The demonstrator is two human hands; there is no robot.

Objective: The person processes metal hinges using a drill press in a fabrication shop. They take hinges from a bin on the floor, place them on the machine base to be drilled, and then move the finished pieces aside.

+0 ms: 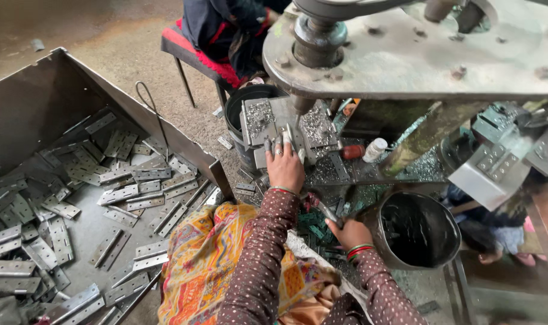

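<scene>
- A workshop with a gritty concrete floor [135,54]; a big metal press [406,54] fills the upper right, its die bed [286,129] strewn with swarf.
- The left hand [284,168] reaches forward onto the bed's front edge, fingers spread flat over a hinge plate [288,137] below the ram; it presses rather than closes around it.
- The right hand [348,233] sits nearer the body, by the bed's lower right corner, closed on a thin tool [322,209]. The view is dim there, so the tool is possibly a rod or a brush.
- A black bucket [415,232] stands just right of that hand.
- A steel bin [45,102] on the left holds a loose heap of hinges [123,192], most along its right wall.
- Patterned cloth [208,259] covers the lap.
- Another person sits on a red stool [196,54] beyond the press.
</scene>
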